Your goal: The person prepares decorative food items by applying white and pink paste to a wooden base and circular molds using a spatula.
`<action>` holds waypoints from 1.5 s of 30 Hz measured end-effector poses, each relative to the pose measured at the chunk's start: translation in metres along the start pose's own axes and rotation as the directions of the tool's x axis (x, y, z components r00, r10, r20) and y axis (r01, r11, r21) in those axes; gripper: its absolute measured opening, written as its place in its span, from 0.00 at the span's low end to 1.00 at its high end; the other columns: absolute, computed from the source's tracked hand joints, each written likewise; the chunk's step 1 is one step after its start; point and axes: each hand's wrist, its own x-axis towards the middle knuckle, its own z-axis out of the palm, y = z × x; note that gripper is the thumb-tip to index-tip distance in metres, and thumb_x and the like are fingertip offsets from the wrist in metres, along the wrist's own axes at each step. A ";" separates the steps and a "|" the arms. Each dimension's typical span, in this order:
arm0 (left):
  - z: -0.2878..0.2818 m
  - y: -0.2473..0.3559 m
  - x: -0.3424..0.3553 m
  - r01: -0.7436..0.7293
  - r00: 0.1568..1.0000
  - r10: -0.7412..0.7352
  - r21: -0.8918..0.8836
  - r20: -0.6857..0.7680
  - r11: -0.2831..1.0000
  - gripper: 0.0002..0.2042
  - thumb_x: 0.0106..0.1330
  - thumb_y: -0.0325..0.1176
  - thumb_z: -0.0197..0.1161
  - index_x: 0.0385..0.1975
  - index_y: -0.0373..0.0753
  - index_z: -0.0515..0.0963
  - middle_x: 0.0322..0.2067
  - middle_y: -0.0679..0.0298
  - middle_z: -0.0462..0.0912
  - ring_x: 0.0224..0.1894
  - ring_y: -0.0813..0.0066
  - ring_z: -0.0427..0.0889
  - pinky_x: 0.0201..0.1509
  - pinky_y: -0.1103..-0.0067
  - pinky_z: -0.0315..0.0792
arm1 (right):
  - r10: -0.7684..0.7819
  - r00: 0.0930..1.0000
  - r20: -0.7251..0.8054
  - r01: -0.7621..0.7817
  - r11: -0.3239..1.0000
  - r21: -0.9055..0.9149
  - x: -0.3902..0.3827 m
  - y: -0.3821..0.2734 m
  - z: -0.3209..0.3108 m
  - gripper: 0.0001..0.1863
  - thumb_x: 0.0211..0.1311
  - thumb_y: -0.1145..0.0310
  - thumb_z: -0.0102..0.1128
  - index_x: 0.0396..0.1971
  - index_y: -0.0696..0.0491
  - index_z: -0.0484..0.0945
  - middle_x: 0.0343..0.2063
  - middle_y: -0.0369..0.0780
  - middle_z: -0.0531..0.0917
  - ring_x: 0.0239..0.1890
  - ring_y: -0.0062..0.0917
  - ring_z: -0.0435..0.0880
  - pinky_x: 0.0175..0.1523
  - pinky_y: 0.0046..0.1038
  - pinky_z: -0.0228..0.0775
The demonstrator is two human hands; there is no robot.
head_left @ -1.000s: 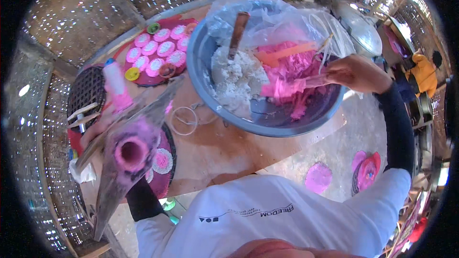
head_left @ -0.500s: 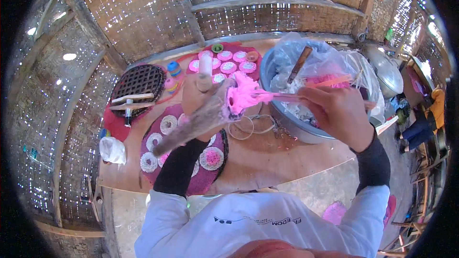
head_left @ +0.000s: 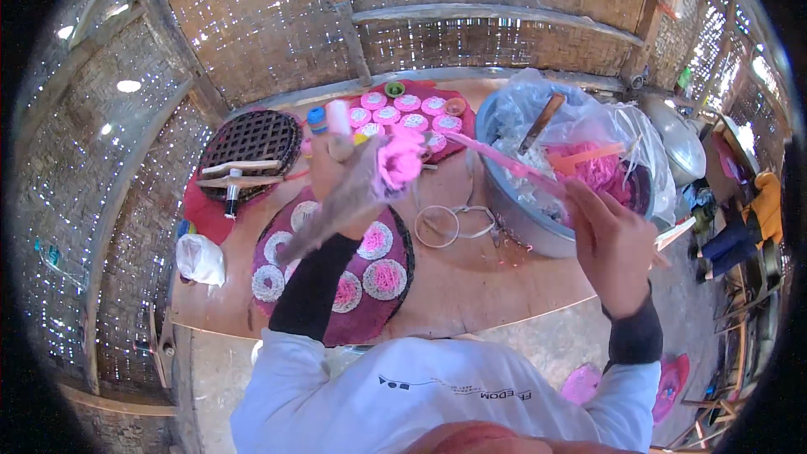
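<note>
My left hand point(head_left: 326, 175) is wrapped round a weathered grey wooden tool point(head_left: 332, 206), held tilted above the table. Bright pink, sticky shredded paste point(head_left: 400, 161) fills the tool's end. A pale cylinder point(head_left: 339, 118) stands up beside that hand, apparently part of the tool. In my right hand point(head_left: 612, 244) is a flat pink-smeared stick point(head_left: 517, 170), its tip apart from the paste. Under my left forearm lies a round tray with magenta cloth point(head_left: 370, 265), bearing several white rings, some with pink centres point(head_left: 385, 279).
At the right stands a grey-blue basin point(head_left: 538, 240) with white and pink shreds, plastic and a brown-handled blade point(head_left: 540, 122). Pink discs with white tops point(head_left: 412, 122) lie behind. Left are a black lattice tray point(head_left: 244, 147) and white bag point(head_left: 200, 259). A strap loop point(head_left: 437, 227) lies mid-table.
My right hand has drawn the stick away from the paste, moving down and right. The tool in my left hand has shifted slightly left, and the paste looks more compact.
</note>
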 end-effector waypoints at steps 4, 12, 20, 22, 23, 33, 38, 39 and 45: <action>0.000 0.005 -0.002 0.000 1.000 0.000 -0.031 0.004 1.000 0.15 0.50 0.37 0.62 0.30 0.35 0.68 0.26 0.59 0.74 0.30 0.68 0.75 0.36 0.73 0.70 | -0.044 0.996 0.076 0.042 0.999 0.029 0.007 -0.011 0.008 0.11 0.48 0.67 0.55 0.35 0.47 0.75 0.14 0.35 0.71 0.13 0.28 0.73 0.16 0.30 0.62; 0.014 0.017 -0.010 0.088 0.991 -0.079 0.084 -0.108 0.993 0.14 0.48 0.35 0.65 0.26 0.34 0.69 0.25 0.59 0.73 0.30 0.70 0.74 0.35 0.73 0.68 | -0.224 0.971 0.087 0.228 0.973 -0.040 0.027 -0.049 0.035 0.18 0.39 0.72 0.56 0.36 0.48 0.75 0.12 0.35 0.67 0.13 0.26 0.72 0.16 0.29 0.62; -0.009 -0.031 -0.010 -0.029 0.965 0.029 0.007 -0.261 1.000 0.12 0.45 0.32 0.66 0.26 0.37 0.69 0.24 0.60 0.73 0.27 0.67 0.74 0.33 0.76 0.67 | 0.004 0.999 -0.044 -0.003 0.999 0.035 0.023 -0.010 0.014 0.11 0.50 0.66 0.54 0.36 0.47 0.75 0.13 0.35 0.71 0.14 0.26 0.74 0.16 0.29 0.63; -0.007 -0.021 -0.015 -0.005 0.968 0.012 0.031 -0.251 1.000 0.12 0.45 0.32 0.66 0.26 0.37 0.69 0.24 0.60 0.73 0.27 0.67 0.74 0.33 0.76 0.67 | -0.133 0.986 0.104 0.131 0.991 0.025 0.023 -0.017 0.022 0.12 0.48 0.67 0.55 0.36 0.47 0.75 0.13 0.35 0.71 0.14 0.26 0.74 0.15 0.29 0.63; -0.008 -0.019 -0.017 0.002 0.971 0.006 0.034 -0.237 0.999 0.12 0.45 0.32 0.66 0.26 0.37 0.69 0.23 0.60 0.73 0.27 0.66 0.74 0.33 0.76 0.67 | -0.168 0.982 0.088 0.166 0.986 0.033 0.020 -0.024 0.020 0.13 0.48 0.67 0.54 0.37 0.46 0.74 0.14 0.34 0.71 0.13 0.25 0.74 0.15 0.29 0.63; -0.012 0.006 -0.014 0.225 0.968 -0.214 0.076 -0.133 0.971 0.14 0.44 0.34 0.66 0.25 0.37 0.68 0.22 0.60 0.71 0.26 0.68 0.73 0.32 0.74 0.67 | -0.297 0.944 0.142 0.295 0.955 0.036 0.020 -0.058 0.041 0.14 0.46 0.69 0.55 0.37 0.49 0.74 0.13 0.37 0.71 0.13 0.25 0.74 0.17 0.28 0.64; -0.014 -0.079 -0.018 -0.166 0.954 0.265 0.489 -0.139 0.856 0.13 0.50 0.36 0.59 0.30 0.39 0.65 0.23 0.68 0.69 0.24 0.72 0.71 0.27 0.74 0.67 | 0.024 0.996 -0.082 0.008 0.930 0.368 0.008 -0.041 0.057 0.13 0.48 0.71 0.56 0.37 0.51 0.73 0.20 0.39 0.78 0.16 0.32 0.76 0.19 0.29 0.65; -0.010 -0.086 -0.019 -0.237 0.928 0.367 0.651 -0.068 0.721 0.12 0.51 0.36 0.58 0.31 0.39 0.65 0.23 0.68 0.69 0.24 0.72 0.71 0.27 0.75 0.67 | 0.100 0.995 -0.032 -0.076 0.895 0.439 0.008 -0.043 0.070 0.12 0.49 0.71 0.56 0.37 0.50 0.74 0.19 0.42 0.77 0.18 0.35 0.76 0.20 0.31 0.65; 0.026 -0.098 -0.041 0.016 0.759 0.529 0.823 -0.380 0.567 0.09 0.59 0.37 0.46 0.28 0.39 0.66 0.27 0.62 0.70 0.32 0.73 0.72 0.38 0.73 0.69 | 0.138 0.990 -0.023 -0.097 0.801 0.591 -0.008 -0.078 0.112 0.12 0.49 0.71 0.57 0.37 0.48 0.76 0.18 0.43 0.77 0.17 0.35 0.76 0.19 0.31 0.65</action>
